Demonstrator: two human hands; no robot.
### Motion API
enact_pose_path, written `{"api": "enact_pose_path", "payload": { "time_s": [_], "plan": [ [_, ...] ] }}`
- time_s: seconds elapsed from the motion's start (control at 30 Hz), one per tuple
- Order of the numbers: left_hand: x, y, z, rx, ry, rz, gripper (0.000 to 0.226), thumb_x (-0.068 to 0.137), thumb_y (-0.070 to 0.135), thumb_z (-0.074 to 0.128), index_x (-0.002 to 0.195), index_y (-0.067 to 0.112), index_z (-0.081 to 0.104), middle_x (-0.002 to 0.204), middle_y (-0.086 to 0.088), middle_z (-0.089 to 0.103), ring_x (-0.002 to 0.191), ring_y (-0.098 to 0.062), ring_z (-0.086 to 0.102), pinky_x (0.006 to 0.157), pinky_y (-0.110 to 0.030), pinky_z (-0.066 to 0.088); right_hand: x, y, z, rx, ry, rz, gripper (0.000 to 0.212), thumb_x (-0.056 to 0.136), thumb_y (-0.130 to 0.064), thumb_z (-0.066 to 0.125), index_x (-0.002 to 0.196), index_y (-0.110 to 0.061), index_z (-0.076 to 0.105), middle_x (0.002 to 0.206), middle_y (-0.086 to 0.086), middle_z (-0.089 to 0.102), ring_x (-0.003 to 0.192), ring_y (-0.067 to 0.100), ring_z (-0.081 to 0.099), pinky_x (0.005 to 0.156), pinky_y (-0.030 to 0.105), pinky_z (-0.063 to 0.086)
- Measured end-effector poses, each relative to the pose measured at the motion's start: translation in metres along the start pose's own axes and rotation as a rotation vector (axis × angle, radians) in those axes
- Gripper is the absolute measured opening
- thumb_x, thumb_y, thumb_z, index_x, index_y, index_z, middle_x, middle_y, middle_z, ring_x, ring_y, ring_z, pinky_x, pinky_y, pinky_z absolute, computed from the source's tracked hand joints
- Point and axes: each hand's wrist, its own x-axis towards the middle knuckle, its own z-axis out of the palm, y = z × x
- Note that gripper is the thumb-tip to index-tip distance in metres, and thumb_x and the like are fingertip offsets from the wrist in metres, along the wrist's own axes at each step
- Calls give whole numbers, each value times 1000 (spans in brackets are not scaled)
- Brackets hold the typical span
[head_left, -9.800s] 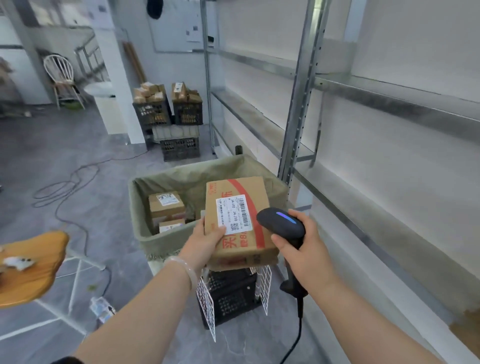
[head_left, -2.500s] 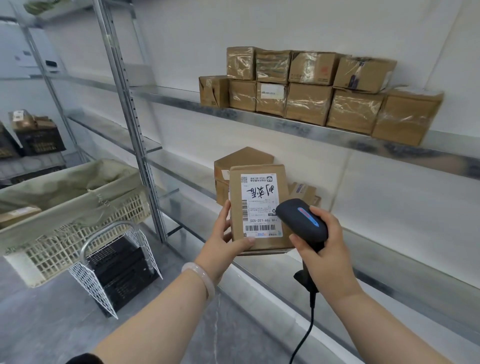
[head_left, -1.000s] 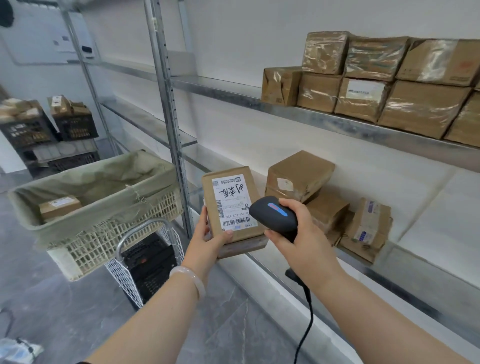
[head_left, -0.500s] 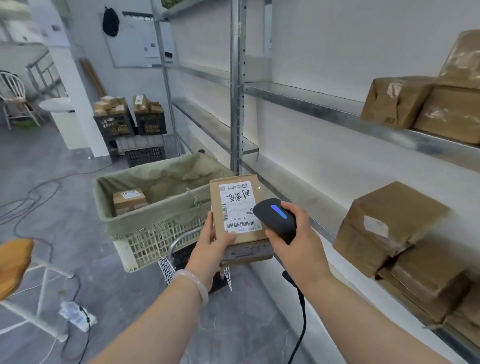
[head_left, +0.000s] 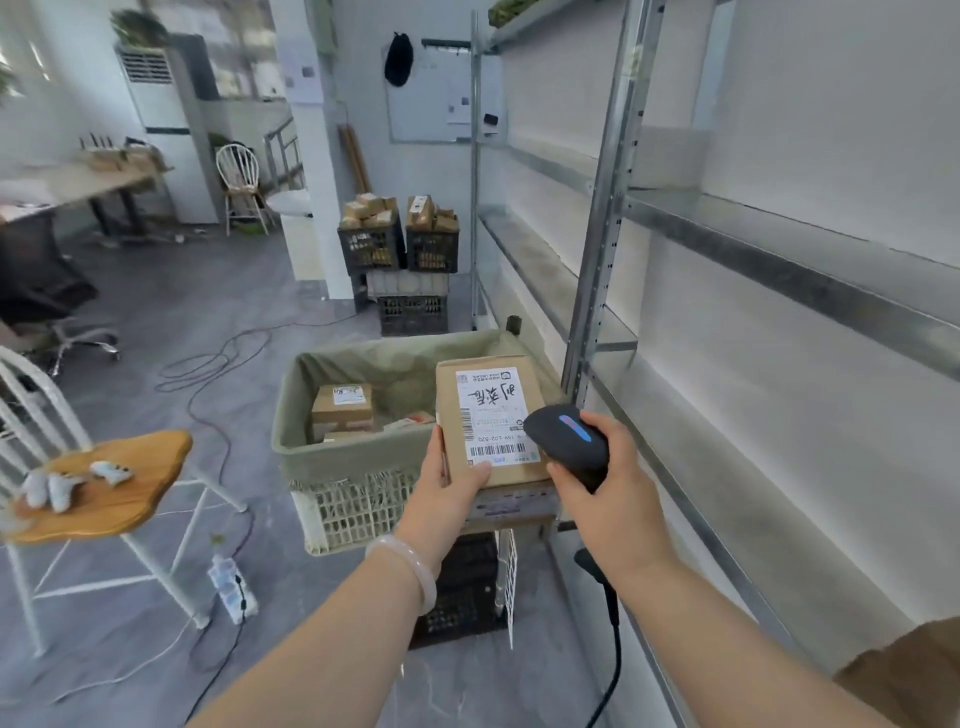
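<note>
Left hand (head_left: 451, 486) grips the box (head_left: 491, 421) by its near-left corner, label up, long axis running near-to-far — held over the basket's (head_left: 332, 457) right side. Right hand (head_left: 605, 486) is wrapped round the scanner (head_left: 566, 441), just right of the label — barcode strip at the near end, nearest the scanner head.

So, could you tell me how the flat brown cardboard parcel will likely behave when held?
The flat brown cardboard parcel is probably stiff: its edges look straight. Likely light, since the left hand alone holds it at one corner. Its flat faces shouldn't roll.
</note>
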Motion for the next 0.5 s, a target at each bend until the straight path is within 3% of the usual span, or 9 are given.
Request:
{"api": "enact_pose_path", "payload": {
  "time_s": [0.1, 0.17, 0.3, 0.4, 0.5],
  "plan": [
    [24, 1, -10, 173, 83, 0, 78, 92, 34, 68, 149, 54, 19, 138, 9, 35, 124, -8, 36, 112, -31, 25, 27, 10, 21, 28, -48, 23, 54, 86, -25, 74, 123, -49, 43, 108, -29, 58, 100, -11, 57, 80, 9, 46],
    [45, -1, -20, 204, 129, -28, 85, 92, 34, 68, 154, 49, 12, 135, 7, 30, 120, -8, 30, 106, -32, 27, 46, 14, 38, 35, -63, 26, 55, 85, -24, 75, 123, -48, 43, 105, -31, 57, 98, -16, 56, 79, 6, 45],
    [97, -15, -51, 186, 157, -67, 93, 72, 56, 74, 149, 60, 21, 146, 10, 41, 134, -14, 44, 116, -49, 35, 86, 20, 78, 22, -115, 32, 54, 86, -24, 74, 126, -42, 44, 103, -33, 55, 95, -23, 51, 76, 3, 42],
    [150, -33, -81, 146, 165, -127, 85, 66, 63, 74, 138, 72, 28, 148, 10, 46, 137, -17, 46, 113, -53, 39, 121, 25, 114, 15, -158, 47, 55, 86, -25, 74, 129, -42, 44, 110, -28, 59, 100, -15, 55, 80, 7, 44],
    [194, -29, -107, 122, 162, -158, 75, 65, 64, 71, 130, 74, 35, 145, 13, 50, 133, -18, 50, 111, -53, 41, 155, 24, 150, 17, -156, 75, 55, 86, -22, 74, 128, -43, 44, 107, -30, 60, 96, -18, 54, 74, 1, 41]
  ]
}}
